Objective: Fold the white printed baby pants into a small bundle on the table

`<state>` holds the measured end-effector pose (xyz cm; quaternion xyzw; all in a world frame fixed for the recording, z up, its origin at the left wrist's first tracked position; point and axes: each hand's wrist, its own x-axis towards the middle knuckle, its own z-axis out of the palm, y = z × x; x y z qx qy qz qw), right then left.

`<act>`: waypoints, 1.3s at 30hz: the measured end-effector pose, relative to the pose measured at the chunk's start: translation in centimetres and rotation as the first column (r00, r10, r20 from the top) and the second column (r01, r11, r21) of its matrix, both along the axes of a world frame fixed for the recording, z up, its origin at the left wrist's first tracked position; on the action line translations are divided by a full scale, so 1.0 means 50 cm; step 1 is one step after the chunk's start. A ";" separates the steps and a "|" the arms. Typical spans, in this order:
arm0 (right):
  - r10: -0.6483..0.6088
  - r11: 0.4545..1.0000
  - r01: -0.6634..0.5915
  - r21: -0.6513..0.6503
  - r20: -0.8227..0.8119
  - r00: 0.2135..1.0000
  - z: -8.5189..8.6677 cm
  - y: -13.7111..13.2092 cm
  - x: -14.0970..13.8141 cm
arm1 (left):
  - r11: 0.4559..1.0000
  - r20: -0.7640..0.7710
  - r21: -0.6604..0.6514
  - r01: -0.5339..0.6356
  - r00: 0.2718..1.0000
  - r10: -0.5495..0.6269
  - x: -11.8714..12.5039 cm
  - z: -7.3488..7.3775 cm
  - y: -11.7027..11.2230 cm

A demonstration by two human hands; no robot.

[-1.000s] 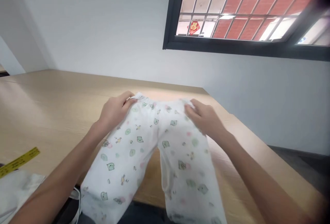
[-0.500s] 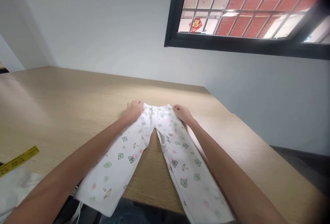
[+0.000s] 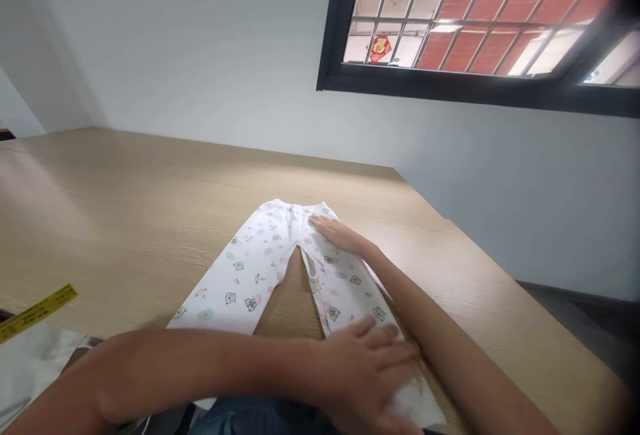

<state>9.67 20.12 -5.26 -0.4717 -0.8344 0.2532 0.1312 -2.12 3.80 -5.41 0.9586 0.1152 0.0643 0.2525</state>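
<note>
Small white trousers printed with green and pink animals lie flat on the wooden table, waistband away from me, legs spread toward me. My right hand rests flat with fingers stretched out on the trousers near the waistband, on the right side. My left hand has crossed over to the right leg and lies on its lower end near the table's front edge, fingers spread on the cloth. My left forearm covers the cuff of the left leg.
A yellow tape strip and pale cloth or plastic lie at the near left. The table's right edge drops to a dark floor. A white wall and a barred window stand behind the table.
The trousers were laid down flat. My left hand left the waistband and swept across to the lower right leg. My right hand shifted slightly inward and flattened on the waist area.
</note>
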 end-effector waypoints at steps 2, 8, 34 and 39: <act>-0.030 0.999 0.029 0.036 0.014 0.999 -0.010 0.026 -0.007 | 0.997 0.050 -0.058 0.058 0.997 -0.055 -0.011 -0.007 -0.031; -0.073 0.997 0.073 -0.006 -0.039 0.997 0.006 0.021 0.004 | 0.989 -0.092 -0.143 -0.028 0.996 0.015 -0.105 0.067 -0.010; -0.222 0.968 0.250 0.022 -0.390 0.894 0.013 0.047 -0.071 | 0.539 0.101 0.554 -0.635 0.694 0.713 -0.335 -0.038 -0.130; -0.394 0.910 0.411 -0.058 -0.436 0.809 0.003 0.012 0.055 | 0.763 0.270 0.247 -0.597 0.799 0.538 -0.111 -0.034 -0.097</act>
